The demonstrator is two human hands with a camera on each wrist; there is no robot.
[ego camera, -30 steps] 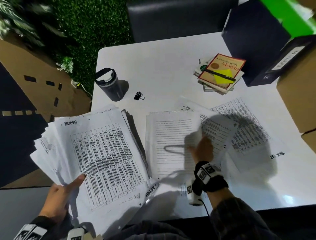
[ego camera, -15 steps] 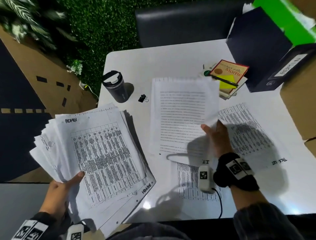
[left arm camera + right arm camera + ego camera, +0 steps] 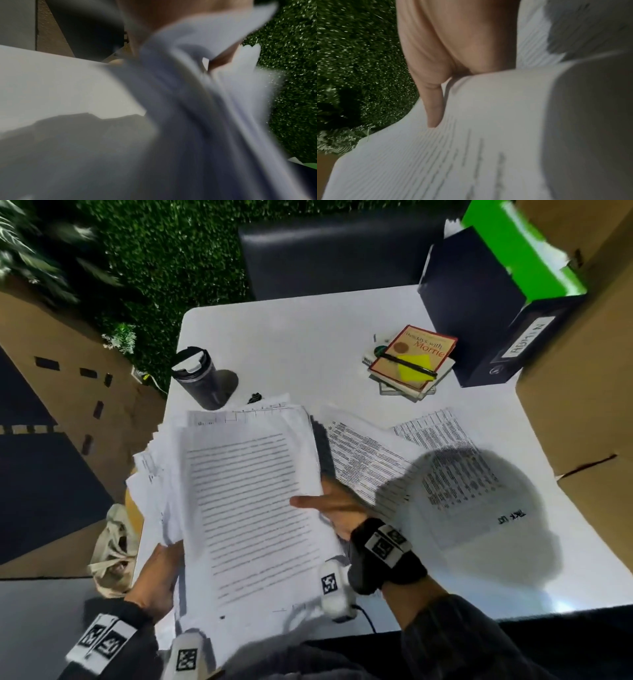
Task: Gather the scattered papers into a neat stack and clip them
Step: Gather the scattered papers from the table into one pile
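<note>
A thick, loosely fanned bundle of printed papers [image 3: 246, 501] is held up over the table's near left corner. My left hand [image 3: 156, 577] grips its lower left edge, thumb on top. My right hand [image 3: 329, 508] pinches the right edge of the lined top sheet [image 3: 471, 148], thumb [image 3: 433, 105] lying on the page. Two table-printed sheets [image 3: 421, 467] still lie on the white table [image 3: 308, 337] to the right. A small black binder clip [image 3: 255, 397] sits beside the mug, half hidden by the bundle's far edge. The left wrist view shows only blurred paper [image 3: 188, 108].
A dark travel mug [image 3: 200, 378] stands at the table's left edge. Books with a yellow note and a pen [image 3: 412, 359] lie at the back right, next to a dark binder [image 3: 493, 313] and cardboard boxes [image 3: 582, 392]. A cloth bag [image 3: 113, 549] lies on the floor left.
My right hand lifted the lined sheet off the table and carried it left onto the bundle. The left hand's bundle moved right and up, now covering the near left part of the table.
</note>
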